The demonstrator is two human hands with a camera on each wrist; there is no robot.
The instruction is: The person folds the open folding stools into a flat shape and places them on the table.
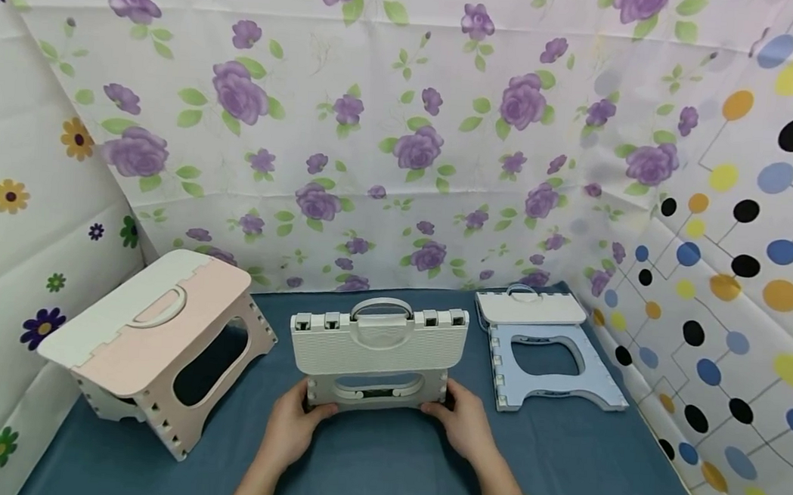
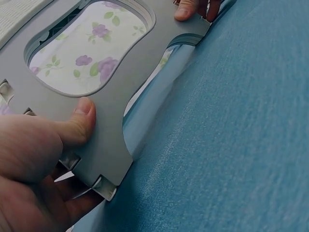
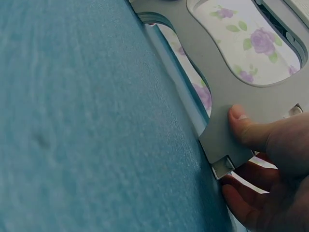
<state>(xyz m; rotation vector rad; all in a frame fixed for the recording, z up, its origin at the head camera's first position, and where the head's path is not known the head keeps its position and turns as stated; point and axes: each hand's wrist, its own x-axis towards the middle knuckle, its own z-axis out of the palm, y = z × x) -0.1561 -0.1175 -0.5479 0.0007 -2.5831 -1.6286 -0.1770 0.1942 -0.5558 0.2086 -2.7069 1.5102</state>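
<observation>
A folding step stool with a white top (image 1: 325, 349) and grey leg panel (image 1: 376, 403) stands in the middle, partly folded, its top tipped toward me. A carry handle (image 1: 382, 303) arches over its upper edge. My left hand (image 1: 290, 426) grips the leg panel at its left side, the thumb lying on the front face and the other fingers behind the edge, as the left wrist view shows. At the opposite side my right hand (image 1: 469, 426) holds the panel likewise. In both wrist views the panel's feet are at the blue cloth (image 2: 231, 121).
On the left stands an unfolded pink and white folding stool (image 1: 181, 318). A light blue and white folding stool (image 1: 547, 355) is at the right, partly folded. Behind hangs a purple-flowered curtain (image 1: 374, 163), with a dotted sheet (image 1: 741, 299) to the right.
</observation>
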